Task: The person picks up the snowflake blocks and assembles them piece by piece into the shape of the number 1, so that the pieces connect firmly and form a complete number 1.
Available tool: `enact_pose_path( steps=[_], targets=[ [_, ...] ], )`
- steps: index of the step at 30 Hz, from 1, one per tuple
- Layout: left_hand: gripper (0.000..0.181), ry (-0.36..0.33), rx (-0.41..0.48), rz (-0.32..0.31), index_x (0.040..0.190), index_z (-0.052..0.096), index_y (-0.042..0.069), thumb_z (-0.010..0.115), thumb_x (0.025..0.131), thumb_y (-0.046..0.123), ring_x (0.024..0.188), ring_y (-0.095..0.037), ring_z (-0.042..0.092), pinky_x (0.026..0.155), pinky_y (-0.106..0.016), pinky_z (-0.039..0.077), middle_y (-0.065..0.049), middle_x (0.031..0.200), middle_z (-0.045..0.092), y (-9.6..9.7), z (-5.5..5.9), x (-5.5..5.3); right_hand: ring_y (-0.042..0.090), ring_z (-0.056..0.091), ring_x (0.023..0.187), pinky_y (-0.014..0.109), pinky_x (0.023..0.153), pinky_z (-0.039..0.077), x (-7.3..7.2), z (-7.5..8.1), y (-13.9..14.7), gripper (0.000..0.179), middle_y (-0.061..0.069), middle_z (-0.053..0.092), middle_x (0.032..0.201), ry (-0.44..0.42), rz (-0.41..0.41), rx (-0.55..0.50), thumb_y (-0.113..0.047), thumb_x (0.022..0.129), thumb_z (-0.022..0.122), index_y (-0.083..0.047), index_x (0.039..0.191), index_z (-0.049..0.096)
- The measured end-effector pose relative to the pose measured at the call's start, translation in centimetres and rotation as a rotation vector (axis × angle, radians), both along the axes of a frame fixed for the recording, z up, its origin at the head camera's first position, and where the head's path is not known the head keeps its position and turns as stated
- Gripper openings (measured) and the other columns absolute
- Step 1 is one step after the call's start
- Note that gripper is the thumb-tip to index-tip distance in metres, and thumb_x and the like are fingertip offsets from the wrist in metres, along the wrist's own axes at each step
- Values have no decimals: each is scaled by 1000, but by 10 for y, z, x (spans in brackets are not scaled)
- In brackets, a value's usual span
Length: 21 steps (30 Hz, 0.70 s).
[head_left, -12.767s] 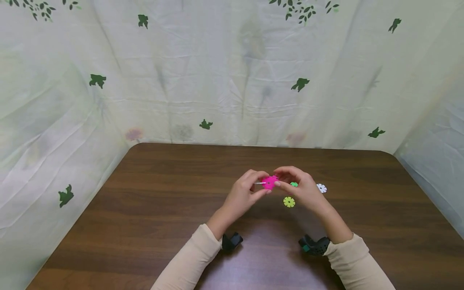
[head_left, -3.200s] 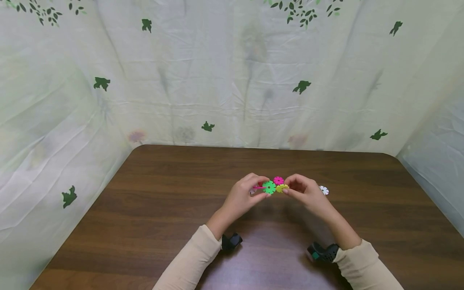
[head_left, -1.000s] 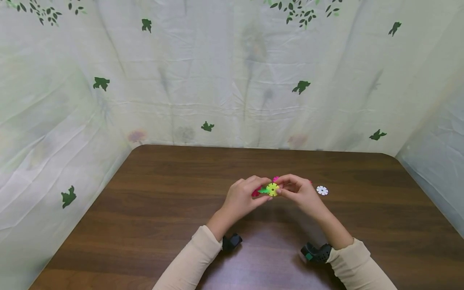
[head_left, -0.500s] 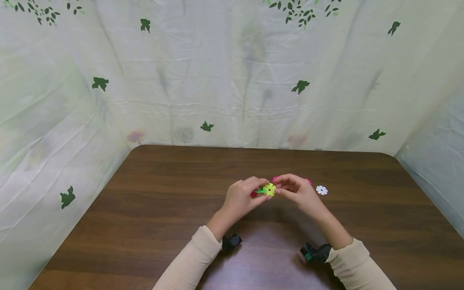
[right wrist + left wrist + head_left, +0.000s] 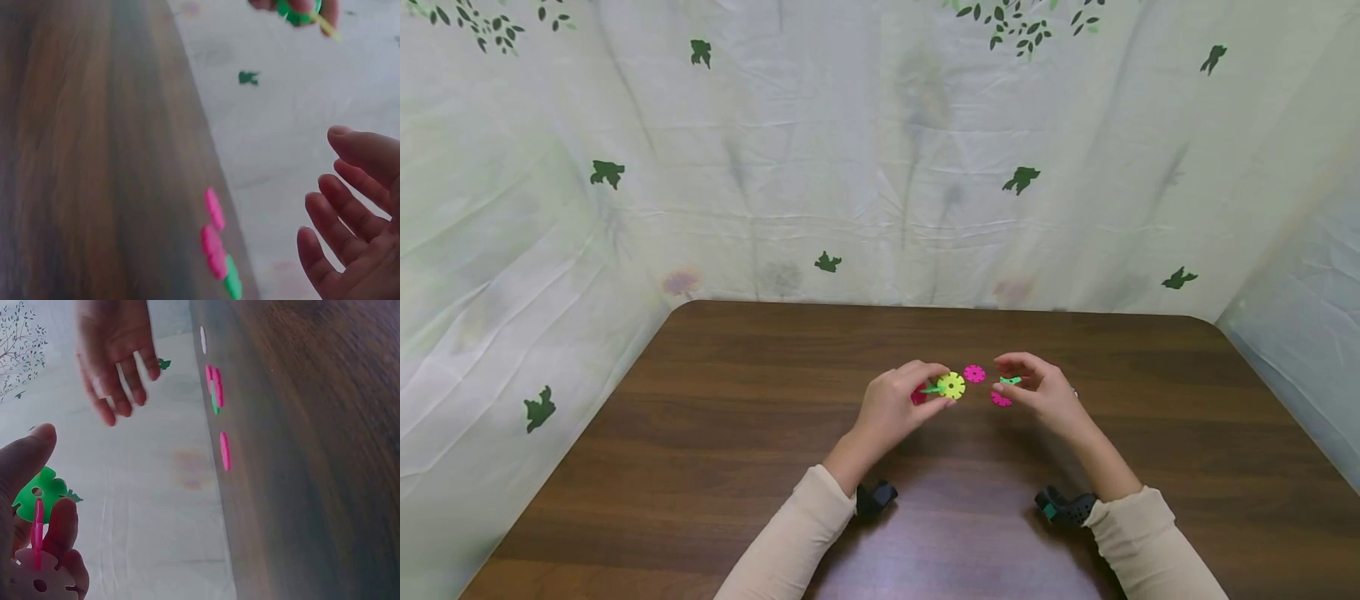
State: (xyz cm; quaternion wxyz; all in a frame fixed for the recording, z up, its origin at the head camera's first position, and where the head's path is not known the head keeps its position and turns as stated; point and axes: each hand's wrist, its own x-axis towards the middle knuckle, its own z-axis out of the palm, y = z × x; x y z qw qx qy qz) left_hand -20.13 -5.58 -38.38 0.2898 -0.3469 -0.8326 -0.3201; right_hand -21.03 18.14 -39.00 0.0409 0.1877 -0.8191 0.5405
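Observation:
My left hand [image 5: 887, 408] pinches a chain of slotted flower-shaped discs between thumb and fingers. A yellow disc [image 5: 951, 385] forms its right end, joined to a green disc [image 5: 53, 490]. Behind that come a pink disc [image 5: 37, 531] and a whitish disc [image 5: 25, 587], partly covered by the hand. My right hand [image 5: 1048, 400] is apart from the chain, fingers loosely spread, holding nothing in the right wrist view. It hovers above the table near a loose green disc [image 5: 1011, 380] and a pink disc [image 5: 1002, 399].
Another pink disc [image 5: 974, 373] lies on the brown table [image 5: 760, 433] between the hands. A white disc [image 5: 203, 339] lies farther right, mostly hidden by the right hand in the head view. A patterned curtain [image 5: 880, 150] hangs behind the table.
My right hand has let go of the yellow disc and moved right, uncovering loose discs. The yellow disc stays with the chain in my left hand, which has shifted slightly left.

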Motion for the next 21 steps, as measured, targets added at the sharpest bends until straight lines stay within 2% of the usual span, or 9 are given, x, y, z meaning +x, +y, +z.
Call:
enact_pose_path(
  steps=[4, 7, 11, 16, 21],
  targets=[
    [32, -3, 7, 0, 94, 67, 12, 79, 68, 24, 61, -9, 53, 54, -18, 40, 5, 82, 62, -1, 0, 0, 30, 54, 95, 33, 77, 46, -10, -18, 10, 41, 19, 56, 110, -33, -13, 35, -13, 80, 68, 2, 115, 53],
    [32, 1, 11, 0, 94, 67, 12, 79, 67, 23, 61, -9, 53, 53, -18, 39, 5, 81, 62, -1, -1, 0, 29, 54, 92, 34, 75, 46, -12, -25, 14, 43, 17, 56, 108, -65, -28, 59, -15, 80, 69, 1, 116, 53],
    [32, -2, 14, -1, 94, 67, 12, 79, 67, 23, 61, -9, 53, 54, -18, 39, 5, 81, 62, -1, -1, 0, 27, 55, 88, 28, 68, 48, -14, -34, 19, 43, 16, 55, 105, -97, -34, 82, -16, 80, 69, 0, 116, 54],
    [32, -12, 15, -2, 95, 67, 12, 79, 67, 24, 62, -9, 53, 54, -17, 39, 6, 81, 62, -1, -1, -1, 25, 53, 84, 28, 67, 47, -17, -43, 23, 39, 16, 53, 105, -90, -22, 128, -15, 80, 68, 0, 114, 55],
    [33, -12, 15, -5, 95, 67, 12, 80, 67, 23, 62, -8, 53, 54, -18, 40, 5, 82, 62, -1, -2, -1, 22, 53, 83, 31, 70, 46, -20, -49, 24, 34, 13, 54, 102, -43, -24, 209, -12, 81, 67, 0, 111, 59]
  ],
)
